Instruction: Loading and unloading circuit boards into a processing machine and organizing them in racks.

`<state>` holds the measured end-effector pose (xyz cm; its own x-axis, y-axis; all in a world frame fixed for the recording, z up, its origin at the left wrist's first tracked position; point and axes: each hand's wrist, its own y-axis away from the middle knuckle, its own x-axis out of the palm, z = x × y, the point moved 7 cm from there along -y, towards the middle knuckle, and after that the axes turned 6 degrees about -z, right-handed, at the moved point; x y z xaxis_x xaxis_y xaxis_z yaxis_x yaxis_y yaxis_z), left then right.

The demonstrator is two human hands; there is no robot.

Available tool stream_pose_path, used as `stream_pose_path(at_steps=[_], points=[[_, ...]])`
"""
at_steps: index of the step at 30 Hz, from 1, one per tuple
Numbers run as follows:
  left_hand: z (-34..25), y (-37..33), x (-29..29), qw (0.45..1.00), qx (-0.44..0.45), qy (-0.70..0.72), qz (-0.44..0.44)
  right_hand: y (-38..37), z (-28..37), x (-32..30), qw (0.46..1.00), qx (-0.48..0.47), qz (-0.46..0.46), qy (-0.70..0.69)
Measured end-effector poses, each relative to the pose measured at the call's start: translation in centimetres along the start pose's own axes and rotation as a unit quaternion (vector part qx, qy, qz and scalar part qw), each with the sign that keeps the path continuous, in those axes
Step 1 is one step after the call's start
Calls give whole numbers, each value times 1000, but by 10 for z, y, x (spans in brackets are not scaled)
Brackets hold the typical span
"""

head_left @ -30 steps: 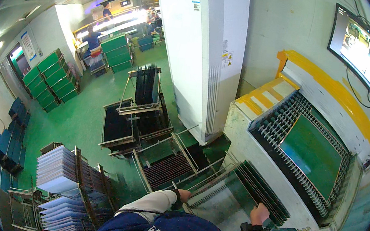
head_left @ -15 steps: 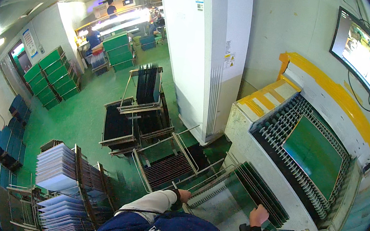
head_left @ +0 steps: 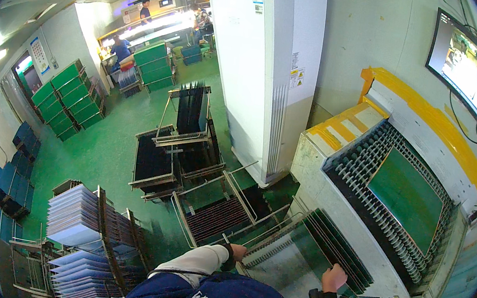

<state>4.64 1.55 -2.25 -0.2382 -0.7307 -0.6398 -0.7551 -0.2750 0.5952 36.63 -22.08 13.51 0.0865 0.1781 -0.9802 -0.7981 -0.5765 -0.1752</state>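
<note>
While both hands are at the floor rack (head_left: 267, 229) before the wearer, the left hand (head_left: 237, 252) sits at its left side, fingers curled and partly hidden by the wrist; whether they grip the frame or a sheet cannot be told. The right hand (head_left: 334, 278) has its fingers bent inward at the opposite side, beside the ends of the dark sheets — what they pinch, if anything, cannot be made out.

Between the hands lies a clear sheet (head_left: 302, 261), tilted within the rack, with rows of coiled springs visible along the rack's side. Several dark sheets (head_left: 336, 250) lean in parallel in the rack's far right part, next to the roller machine (head_left: 335, 185). On its rollers rests a green board (head_left: 408, 196) with a thin copper-coloured edge; yellow tape covers parts of the housing.

A lit screen (head_left: 471, 76) is fixed to the wall above. Beyond the rack stands a tall white cabinet (head_left: 249, 61); to its left, further metal racks (head_left: 154, 159) hold dark sheets. At lower left, pale sheets (head_left: 78, 218) are stacked in two tiers — well apart from the right hand.
</note>
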Motion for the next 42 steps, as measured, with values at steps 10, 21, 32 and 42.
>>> stream_pose_path(at_steps=[10, 21, 32, 42], points=[[-10, 14, -9, 998, -49, -22, 30, 0, 0, 3, 1000, -4, -2, -5], [-10, 5, -5, 999, -6, -48, 19, -1, -7, 11, 1000, 6, -5, 0], [-24, 16, -17, 997, -45, -34, 50, -1, -6, 5, 1000, 10, -1, 6], [2, -3, 5, 999, -14, -32, 24, -2, -2, 2, 1000, 4, 2, 6]])
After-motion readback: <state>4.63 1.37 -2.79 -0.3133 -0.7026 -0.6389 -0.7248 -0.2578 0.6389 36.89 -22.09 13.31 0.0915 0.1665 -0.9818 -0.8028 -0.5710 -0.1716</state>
